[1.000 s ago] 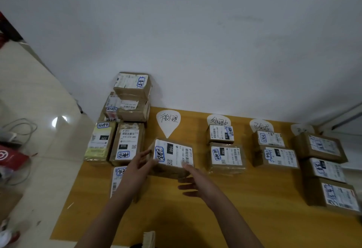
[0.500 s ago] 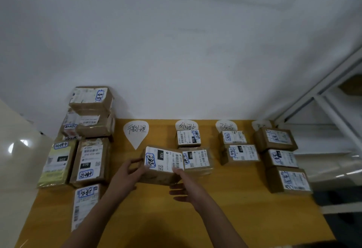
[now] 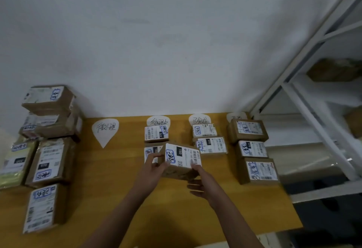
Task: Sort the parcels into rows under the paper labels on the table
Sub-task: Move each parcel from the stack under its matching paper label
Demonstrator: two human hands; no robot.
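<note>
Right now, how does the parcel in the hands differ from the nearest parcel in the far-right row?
The held parcel is raised and tilted, gripped by the left hand and right hand; the far-right row's nearest parcel lies flat on the table, untouched. The held parcel overlaps the second row in view; the other ends a row of three. Both are brown cartons with white shipping labels marked in blue.

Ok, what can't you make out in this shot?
Head view:
- Second brown cardboard parcel in the second row: mostly hidden by the held brown cardboard parcel and left hand.
- Far-right white paper label: writing blurred, foot covered by the top brown parcel there.
- Pale green parcel: cut by left edge.
</note>
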